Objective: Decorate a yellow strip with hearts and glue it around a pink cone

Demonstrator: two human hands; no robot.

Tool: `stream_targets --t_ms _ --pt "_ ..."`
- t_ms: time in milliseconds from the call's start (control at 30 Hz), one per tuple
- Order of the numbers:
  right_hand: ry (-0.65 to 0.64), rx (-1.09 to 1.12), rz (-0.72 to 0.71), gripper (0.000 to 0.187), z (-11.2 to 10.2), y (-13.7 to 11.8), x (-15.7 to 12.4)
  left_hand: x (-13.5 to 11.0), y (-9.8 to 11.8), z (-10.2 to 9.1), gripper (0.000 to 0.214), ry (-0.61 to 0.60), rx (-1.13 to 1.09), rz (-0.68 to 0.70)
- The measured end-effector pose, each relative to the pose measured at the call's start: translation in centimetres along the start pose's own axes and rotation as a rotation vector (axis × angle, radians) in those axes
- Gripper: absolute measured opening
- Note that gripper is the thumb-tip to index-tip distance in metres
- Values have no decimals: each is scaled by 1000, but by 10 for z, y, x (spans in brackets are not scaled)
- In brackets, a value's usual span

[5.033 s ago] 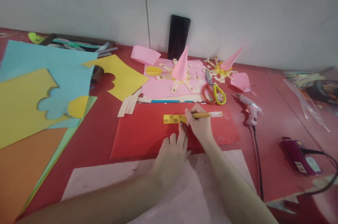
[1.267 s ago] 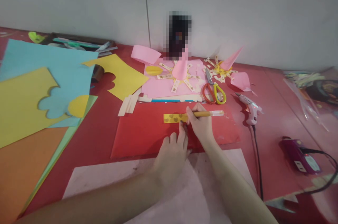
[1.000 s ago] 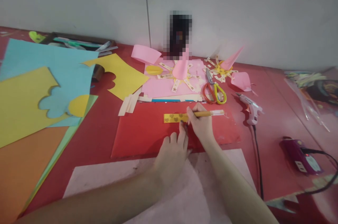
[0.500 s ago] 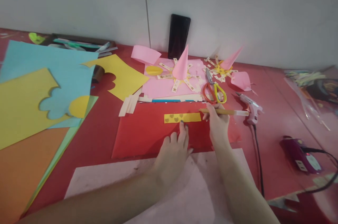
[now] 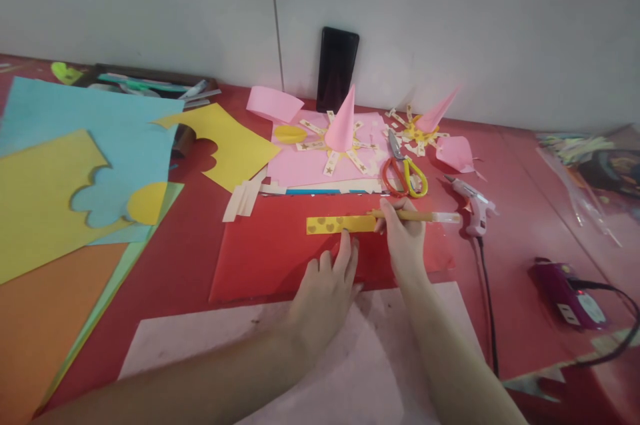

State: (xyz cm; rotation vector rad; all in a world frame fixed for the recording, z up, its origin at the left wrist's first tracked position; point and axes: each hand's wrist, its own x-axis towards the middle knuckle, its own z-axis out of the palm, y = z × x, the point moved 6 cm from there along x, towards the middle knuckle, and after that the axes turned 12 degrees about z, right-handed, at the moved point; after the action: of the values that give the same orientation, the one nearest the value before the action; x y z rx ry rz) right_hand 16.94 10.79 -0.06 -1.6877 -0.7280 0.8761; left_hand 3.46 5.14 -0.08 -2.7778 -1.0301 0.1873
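Note:
A yellow paper strip point(image 5: 340, 225) with several brown hearts on its left part lies on a red sheet point(image 5: 260, 258). My left hand point(image 5: 325, 291) rests palm down, index fingertip pressed on the strip's lower edge; its fingers are apart and grasp nothing. Between the fingers of my right hand point(image 5: 406, 241) is a gold-brown marker pen point(image 5: 415, 216), its tip at the strip's right part and its pale end pointing right. Exactly where the tip touches is hard to make out. Red-and-yellow-handled scissors point(image 5: 404, 171) lie just beyond my right hand.
Pink cones point(image 5: 343, 121) on paper flowers stand behind. A glue gun point(image 5: 475, 206) with a cord lies right, near a purple power strip point(image 5: 570, 295). Coloured sheets point(image 5: 45, 211) cover the left. A black phone point(image 5: 338, 68) leans on the wall.
My right hand has shifted left with the marker pen, bringing its tip over the strip's right part. My left hand stays on the strip. The view has moved slightly.

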Motion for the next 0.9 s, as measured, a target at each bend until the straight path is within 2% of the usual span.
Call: stream_targets --t_ms 267,567,767,833,900 --pt "-38 -58 -43 27 9 -4 -9 1 1 3 52 -9 16 12" --pt "-29 -85 -62 27 10 -5 -9 1 1 4 53 -26 18 -5" --pt "89 -98 -238 25 10 -14 -15 3 0 4 51 -29 1 11" --pt "33 -119 -265 26 17 -14 -17 3 0 4 49 -26 -1 27" --pt "-122 -129 -227 28 28 -11 -17 2 1 3 47 -18 -3 39"
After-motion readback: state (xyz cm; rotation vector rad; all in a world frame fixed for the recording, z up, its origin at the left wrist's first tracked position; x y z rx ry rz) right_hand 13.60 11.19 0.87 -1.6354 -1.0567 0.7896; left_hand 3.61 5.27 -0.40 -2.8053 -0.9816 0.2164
